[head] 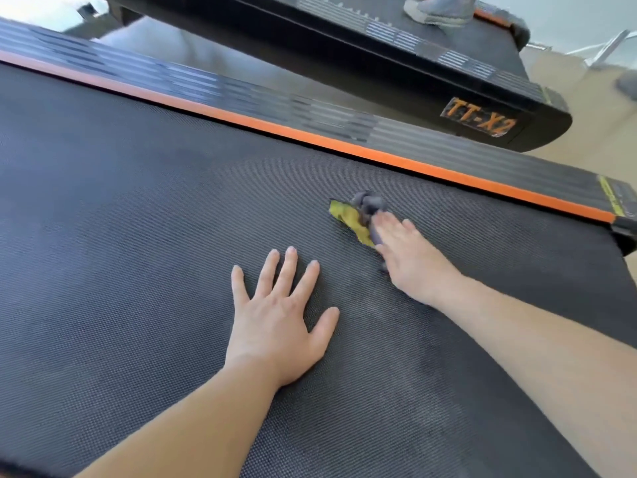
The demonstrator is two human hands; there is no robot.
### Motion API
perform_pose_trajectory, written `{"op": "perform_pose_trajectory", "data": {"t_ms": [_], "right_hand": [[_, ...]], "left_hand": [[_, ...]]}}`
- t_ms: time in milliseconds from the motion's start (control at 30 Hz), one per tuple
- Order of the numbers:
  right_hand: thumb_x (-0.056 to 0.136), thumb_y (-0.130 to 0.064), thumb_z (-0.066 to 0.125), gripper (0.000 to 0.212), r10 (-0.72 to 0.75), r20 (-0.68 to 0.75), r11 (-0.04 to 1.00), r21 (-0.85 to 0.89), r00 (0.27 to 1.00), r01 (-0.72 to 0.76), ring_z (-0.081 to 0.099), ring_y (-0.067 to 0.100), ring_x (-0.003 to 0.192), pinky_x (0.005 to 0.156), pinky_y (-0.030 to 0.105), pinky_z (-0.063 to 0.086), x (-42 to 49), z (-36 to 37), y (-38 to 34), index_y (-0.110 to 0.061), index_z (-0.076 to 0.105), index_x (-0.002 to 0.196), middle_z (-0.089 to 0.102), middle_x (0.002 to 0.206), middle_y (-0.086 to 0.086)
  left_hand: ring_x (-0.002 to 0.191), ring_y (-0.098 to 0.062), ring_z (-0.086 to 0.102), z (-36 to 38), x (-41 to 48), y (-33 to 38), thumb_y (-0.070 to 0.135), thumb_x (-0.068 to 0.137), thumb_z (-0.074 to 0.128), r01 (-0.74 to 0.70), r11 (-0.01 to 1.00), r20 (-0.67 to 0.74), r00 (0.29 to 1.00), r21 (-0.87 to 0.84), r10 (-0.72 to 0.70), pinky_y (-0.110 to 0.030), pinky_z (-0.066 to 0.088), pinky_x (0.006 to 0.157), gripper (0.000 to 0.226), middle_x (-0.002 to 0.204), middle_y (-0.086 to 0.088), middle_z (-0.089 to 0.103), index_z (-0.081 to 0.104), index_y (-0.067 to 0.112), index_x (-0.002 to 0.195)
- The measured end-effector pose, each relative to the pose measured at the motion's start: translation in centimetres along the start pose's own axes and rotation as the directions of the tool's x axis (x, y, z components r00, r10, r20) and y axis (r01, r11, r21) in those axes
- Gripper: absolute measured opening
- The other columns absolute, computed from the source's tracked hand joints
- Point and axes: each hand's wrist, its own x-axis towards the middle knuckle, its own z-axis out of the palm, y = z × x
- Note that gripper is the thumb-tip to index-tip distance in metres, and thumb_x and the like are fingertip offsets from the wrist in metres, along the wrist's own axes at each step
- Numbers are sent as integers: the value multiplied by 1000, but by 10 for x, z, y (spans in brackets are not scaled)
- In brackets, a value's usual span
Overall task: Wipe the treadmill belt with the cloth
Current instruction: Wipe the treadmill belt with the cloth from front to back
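The dark woven treadmill belt (138,236) fills most of the view. A crumpled cloth (358,212), yellow on one side and grey on the other, lies on the belt near its far right part. My right hand (410,257) lies flat on the cloth's near end with fingers straight, pressing it to the belt; most of the cloth under the palm is hidden. My left hand (279,315) rests flat on the bare belt with fingers spread, to the left of and nearer than the right hand, apart from the cloth.
An orange stripe (344,144) and a ribbed black side rail (448,150) border the belt's far edge. Beyond it stands a second treadmill (482,112) marked TT-X2, with a grey sneaker (444,10) on it. Beige floor (593,132) lies at the right.
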Motion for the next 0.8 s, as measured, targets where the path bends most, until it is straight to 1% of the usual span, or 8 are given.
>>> {"op": "perform_pose_trajectory", "data": {"t_ms": [67, 133, 267, 367, 433, 600, 733, 800], "right_hand": [[107, -15, 39, 46, 306, -43, 952, 2, 951, -306, 33, 34, 142, 117, 48, 28, 3, -11, 36, -7, 36, 152, 31, 162, 16], [103, -16, 40, 37, 424, -123, 903, -21, 897, -429, 38, 36, 132, 110, 52, 33, 1, -13, 39, -2, 48, 136, 43, 148, 20], [103, -20, 35, 44, 226, -124, 969, 126, 966, -211, 38, 40, 141, 115, 50, 31, -15, 13, -37, -2, 50, 141, 41, 154, 14], [111, -21, 37, 51, 2, -28, 968, 252, 1000, 5, -2, 8, 158, 130, 38, 5, -42, 20, -76, -9, 31, 160, 12, 171, -2], [112, -27, 39, 51, 23, 48, 910, 412, 999, -40, -10, -10, 149, 129, 28, 1, -52, 3, -74, -17, 32, 161, 9, 168, -14], [102, -47, 57, 44, 179, 82, 676, 714, 980, -183, 29, -17, 142, 111, 3, 24, -95, -45, -77, -42, 54, 145, 38, 154, -27], [105, -50, 45, 46, 506, -101, 756, 530, 857, -384, 37, 0, 144, 119, 32, 36, -142, -39, -45, -36, 56, 147, 49, 153, -18], [105, -48, 43, 47, 626, -137, 738, 421, 768, -527, 33, 11, 148, 120, 40, 34, -164, -22, -33, -30, 59, 145, 49, 156, -8]], "left_hand": [[156, -18, -24, 1, -1, 0, 81, 92, 7, -2, 1000, -4, 1000, -3, 2, -64, -15, 120, 81, 171, 7, -17, -4, 42, 162], [156, -19, -24, 1, -1, -1, 81, 92, 7, -4, 1000, 2, 1000, 1, 4, -64, -16, 120, 81, 171, 7, -17, -5, 42, 162], [156, -19, -22, 3, 0, -2, 81, 92, 7, 7, 1000, 1, 1000, 12, -7, -64, -15, 120, 82, 171, 7, -16, -4, 41, 163], [156, -19, -22, 2, -1, 0, 82, 91, 9, 9, 1000, -1, 1000, -1, -9, -64, -14, 120, 83, 172, 7, -14, -1, 41, 163], [156, -19, -22, 2, 0, 0, 82, 91, 10, 6, 1000, 3, 1000, -4, -6, -64, -14, 120, 83, 172, 7, -14, 0, 41, 163], [157, -18, -19, -2, -2, -3, 75, 92, 11, -10, 999, 7, 1000, -32, 10, -63, -14, 121, 80, 172, 7, -10, 7, 39, 163], [159, -17, -11, -17, 0, 5, 68, 92, 5, -34, 990, -41, 999, -139, 28, -60, -11, 124, 78, 173, 5, -3, 20, 36, 162], [158, -18, -14, -26, 10, 19, 75, 92, 9, -136, 986, -61, 990, -93, 130, -57, -10, 125, 80, 173, 3, -10, 11, 37, 163]]}}
